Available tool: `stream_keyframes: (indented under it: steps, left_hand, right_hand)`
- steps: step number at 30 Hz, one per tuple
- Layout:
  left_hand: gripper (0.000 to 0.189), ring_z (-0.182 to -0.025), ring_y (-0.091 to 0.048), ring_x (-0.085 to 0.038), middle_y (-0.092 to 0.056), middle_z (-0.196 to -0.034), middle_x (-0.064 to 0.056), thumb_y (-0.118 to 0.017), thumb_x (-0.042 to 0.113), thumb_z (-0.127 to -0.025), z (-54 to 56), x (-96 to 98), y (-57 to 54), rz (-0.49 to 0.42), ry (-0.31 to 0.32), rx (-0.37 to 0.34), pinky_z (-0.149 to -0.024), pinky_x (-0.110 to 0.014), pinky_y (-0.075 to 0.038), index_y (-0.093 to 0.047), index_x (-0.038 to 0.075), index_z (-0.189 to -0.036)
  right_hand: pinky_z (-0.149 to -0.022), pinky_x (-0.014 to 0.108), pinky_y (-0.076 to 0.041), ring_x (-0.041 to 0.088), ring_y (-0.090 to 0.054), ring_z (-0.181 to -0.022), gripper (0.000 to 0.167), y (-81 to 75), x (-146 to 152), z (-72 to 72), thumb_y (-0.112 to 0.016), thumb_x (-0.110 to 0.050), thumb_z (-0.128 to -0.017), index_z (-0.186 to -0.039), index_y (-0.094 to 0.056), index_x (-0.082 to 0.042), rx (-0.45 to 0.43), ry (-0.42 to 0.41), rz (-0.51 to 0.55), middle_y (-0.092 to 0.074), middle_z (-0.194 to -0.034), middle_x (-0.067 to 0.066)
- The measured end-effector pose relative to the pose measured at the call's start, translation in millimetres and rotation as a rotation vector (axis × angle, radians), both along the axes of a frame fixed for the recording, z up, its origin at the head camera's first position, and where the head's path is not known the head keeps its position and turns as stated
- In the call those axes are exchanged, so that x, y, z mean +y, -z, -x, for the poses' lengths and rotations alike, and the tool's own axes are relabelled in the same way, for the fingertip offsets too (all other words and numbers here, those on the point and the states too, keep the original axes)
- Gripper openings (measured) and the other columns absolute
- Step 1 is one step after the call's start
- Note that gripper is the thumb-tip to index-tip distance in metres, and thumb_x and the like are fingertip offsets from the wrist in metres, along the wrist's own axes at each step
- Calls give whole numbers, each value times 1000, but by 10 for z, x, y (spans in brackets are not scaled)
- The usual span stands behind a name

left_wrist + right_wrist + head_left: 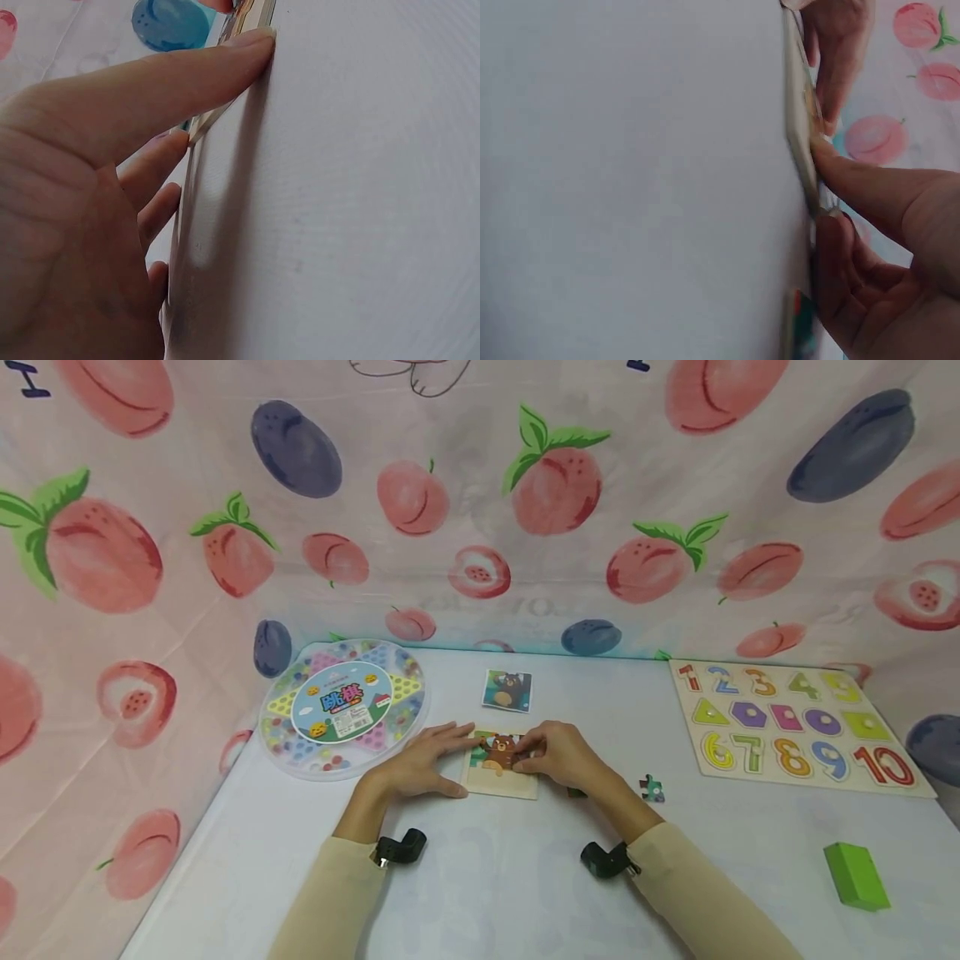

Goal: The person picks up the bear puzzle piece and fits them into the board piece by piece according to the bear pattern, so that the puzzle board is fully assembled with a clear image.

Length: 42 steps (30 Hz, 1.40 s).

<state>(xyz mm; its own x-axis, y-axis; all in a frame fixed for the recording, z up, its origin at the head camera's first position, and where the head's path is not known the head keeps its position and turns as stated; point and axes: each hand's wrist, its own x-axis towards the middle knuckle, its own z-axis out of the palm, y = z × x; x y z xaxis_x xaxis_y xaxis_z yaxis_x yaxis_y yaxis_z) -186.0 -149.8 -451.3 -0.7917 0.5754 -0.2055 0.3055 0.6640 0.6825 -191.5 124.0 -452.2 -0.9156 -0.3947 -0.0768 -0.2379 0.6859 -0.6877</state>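
A small wooden jigsaw board (501,784) lies on the white table, with a brown bear picture partly filled in on its upper part. My left hand (423,762) rests along its left side, fingers and thumb straight; its thumb (232,64) touches the board's edge in the left wrist view. Over the board's right side, my right hand (558,753) has curled fingers pinching a puzzle piece, mostly hidden by the fingertips. A dark green puzzle piece (576,792) shows partly beneath the right wrist. Farther right lies another loose puzzle piece (652,788).
Behind the board lies a bear picture card (507,691). A round Chinese checkers set (341,703) is at the left. On the right are a wooden number-and-shape board (798,727) and a green block (857,877). A fruit-print cloth (480,510) hangs along the table's back.
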Motion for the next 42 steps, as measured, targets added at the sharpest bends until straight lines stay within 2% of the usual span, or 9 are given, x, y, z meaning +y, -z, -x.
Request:
stream_keyframes:
  steps: [6,14,25,28,31,35,42]
  left_hand:
    - [78,-162,-13,-31,-30,-170,3,-84,30,-83,-7,2,1,3,1,-5,-129,-65,-11,-50,24,-152]
    - [76,-162,-14,-31,-30,-170,5,-84,32,-83,-7,-3,7,20,-4,5,-128,-65,-12,-51,26,-151]
    - [77,-162,-13,-31,-29,-170,6,-84,33,-83,-5,-2,-7,29,-7,-3,-129,-65,-11,-51,24,-151]
    - [77,-162,-14,-31,-29,-170,6,-84,33,-82,0,-6,-9,30,-11,-2,-129,-65,-11,-51,24,-151]
    - [77,-162,-15,-31,-30,-170,6,-85,33,-81,-1,-2,1,20,-18,-3,-129,-64,-12,-52,24,-150]
    - [78,-161,-16,-30,-32,-169,7,-87,32,-79,0,2,14,-6,-36,-8,-129,-65,-11,-54,26,-149]
    - [79,-161,-17,-30,-33,-169,7,-89,31,-77,-3,-2,13,-17,-51,-2,-128,-65,-12,-55,26,-148]
  right_hand:
    - [-62,24,-46,14,-53,-74,25,-2,51,17,-84,-14,-83,-108,-80,-11,-64,-23,19,-67,-99,8]
    - [-62,24,-45,14,-52,-74,24,0,27,18,-84,-14,-83,-107,-80,-12,-68,0,22,-67,-101,8]
    - [-64,24,-45,15,-51,-76,26,5,51,7,-83,-17,-85,-110,-79,-12,-72,-22,23,-66,-100,7]
    - [-67,26,-47,16,-54,-82,31,-10,100,13,-83,-23,-86,-115,-77,-16,-129,-30,42,-66,-104,6]
    - [-75,28,-51,18,-59,-94,38,-51,207,8,-82,-29,-86,-122,-74,-20,-159,-37,56,-68,-117,5]
    - [-85,32,-53,21,-61,-107,44,-157,401,-7,-81,-30,-87,-128,-70,-18,-101,-45,38,-69,-131,4]
    - [-98,49,-54,30,-59,-121,52,-289,759,-109,-82,-26,-86,-133,-66,-13,-9,-33,-25,-68,-134,7]
